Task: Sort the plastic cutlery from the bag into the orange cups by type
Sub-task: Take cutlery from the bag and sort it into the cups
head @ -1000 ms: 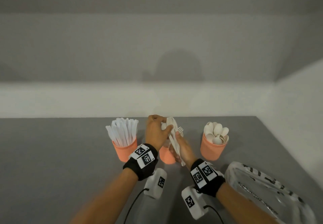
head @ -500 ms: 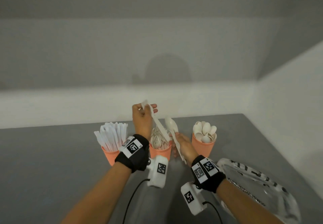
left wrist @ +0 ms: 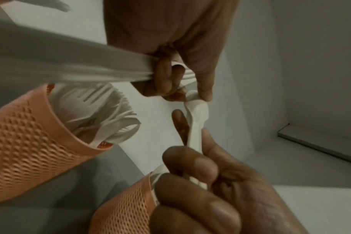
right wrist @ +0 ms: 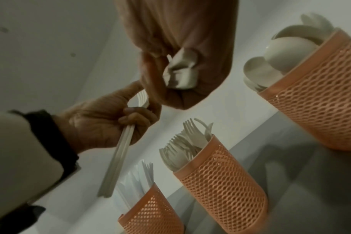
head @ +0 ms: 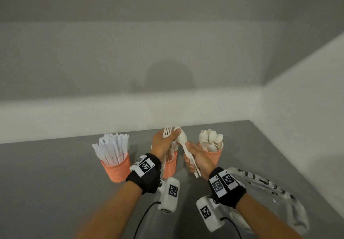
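Three orange mesh cups stand in a row: a knife cup [head: 116,168] on the left, a fork cup [head: 169,166] in the middle, a spoon cup [head: 213,155] on the right. My left hand [head: 170,136] grips a white fork [head: 167,131] upright above the fork cup, and its thumb touches the bowl of a spoon [head: 182,138]. My right hand [head: 194,157] grips that spoon and other white handles in a bundle beside the spoon cup. In the left wrist view, the left hand [left wrist: 170,76] meets the spoon [left wrist: 197,117] held by the right hand [left wrist: 192,171].
The clear printed plastic bag [head: 270,197] lies on the grey table [head: 55,183] at the right, behind my right wrist. White walls close the table at the back and on the right. Both wrists carry white camera units with cables.
My left hand, which half a second ago held a white piece raised above the middle cup, has come down against the right hand's bundle. The right hand has stayed near the spoon cup.
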`<state>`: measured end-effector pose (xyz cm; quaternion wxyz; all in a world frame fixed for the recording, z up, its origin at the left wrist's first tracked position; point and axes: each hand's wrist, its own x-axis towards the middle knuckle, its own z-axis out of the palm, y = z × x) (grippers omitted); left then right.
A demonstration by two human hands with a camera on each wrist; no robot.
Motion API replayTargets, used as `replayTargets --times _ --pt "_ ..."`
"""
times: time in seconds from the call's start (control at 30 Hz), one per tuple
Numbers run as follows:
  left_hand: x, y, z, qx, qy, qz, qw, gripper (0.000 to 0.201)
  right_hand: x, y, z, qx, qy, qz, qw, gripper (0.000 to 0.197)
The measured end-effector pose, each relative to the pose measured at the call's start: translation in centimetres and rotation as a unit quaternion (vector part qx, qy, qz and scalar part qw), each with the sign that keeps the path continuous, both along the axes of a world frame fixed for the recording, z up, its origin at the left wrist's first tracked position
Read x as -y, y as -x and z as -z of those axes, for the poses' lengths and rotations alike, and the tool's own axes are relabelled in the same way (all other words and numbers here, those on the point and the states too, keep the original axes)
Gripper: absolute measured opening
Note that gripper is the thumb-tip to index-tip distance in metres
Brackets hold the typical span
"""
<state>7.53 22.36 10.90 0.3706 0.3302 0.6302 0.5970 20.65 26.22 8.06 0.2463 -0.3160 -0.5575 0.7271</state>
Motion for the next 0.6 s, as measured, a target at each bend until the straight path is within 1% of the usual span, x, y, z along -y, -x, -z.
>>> replayTargets --times 0.07,0.17,0.27,0.33,0.4,0.47,0.5,0.53,0.6 --pt "-0.2 -0.2 0.2 -0.007 0.009 -0.002 1.0 0.028 0.1 -0.3 -0.1 -0.003 -0.011 -0.002 1.0 0.022" --pt "-0.3 -0.8 0.1 -0.004 0.014 -0.005 1.0 0.026 -0.3 -0.6 -0.1 0.019 -0.016 0.004 1.0 0.025" --pt "-0.1 -1.6 -0.3 0.009 0.016 0.041 0.999 0.034 -0.4 -1.1 0.0 0.063 -0.043 0.012 0.997 0.038" --pt "-0.1 -1.8 -0.4 -0.001 0.024 0.056 0.998 0.039 -0.1 -1.4 0.1 0.088 -0.081 0.004 0.993 0.036" --pt "-0.5 -2.0 -0.5 -0.032 0.028 0.029 0.999 0.043 -0.2 -1.5 0.4 0.131 -0.154 0.01 0.979 0.024" --pt "-0.8 -2.4 -0.5 -0.058 0.022 -0.01 0.998 0.042 -0.4 -1.5 0.3 0.156 -0.233 0.061 0.958 0.009" --pt "-1.0 -2.7 -0.5 -0.063 0.017 -0.022 0.998 0.04 -0.5 -1.4 0.1 0.158 -0.275 0.086 0.945 0.013" --pt "-1.2 -3.1 -0.4 -0.062 0.01 -0.029 0.998 0.037 -0.6 -1.3 -0.1 0.158 -0.309 0.1 0.933 0.021" --pt "-1.3 -4.1 -0.6 -0.058 -0.008 -0.031 0.998 0.035 -0.4 -1.0 -0.9 0.153 -0.354 0.099 0.917 0.034"
